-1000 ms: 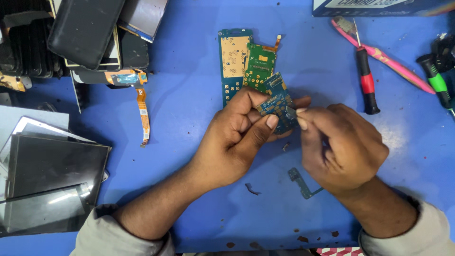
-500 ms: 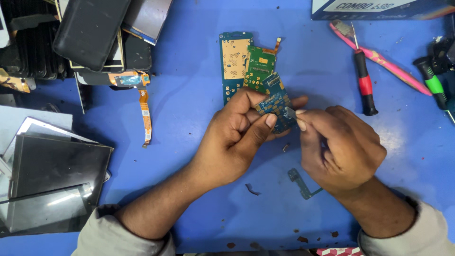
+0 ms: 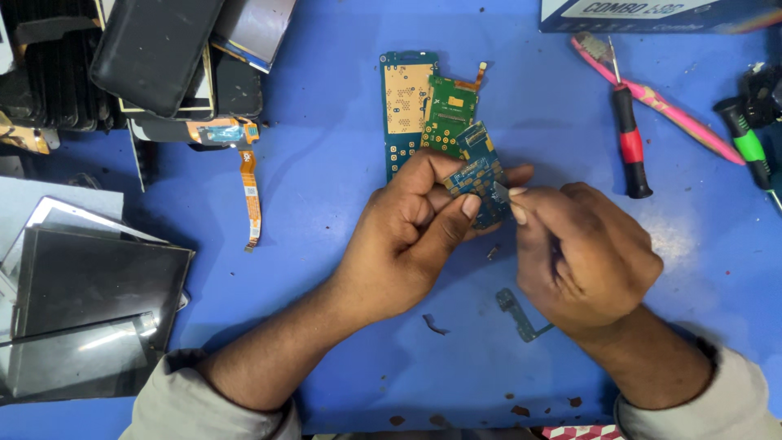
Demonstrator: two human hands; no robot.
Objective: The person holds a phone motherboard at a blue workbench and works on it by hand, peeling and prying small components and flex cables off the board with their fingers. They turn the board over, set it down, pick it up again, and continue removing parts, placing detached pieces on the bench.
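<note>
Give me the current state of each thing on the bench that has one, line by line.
Small blue circuit board: lifted, pinched in the left hand.
Right hand: fingertips at the board's edge.
Long teal circuit board: flat on the blue mat.
Green circuit board: flat, beside the teal one.
Red-handled screwdriver: lying unused.
Orange flex ribbon: loose on the mat.
</note>
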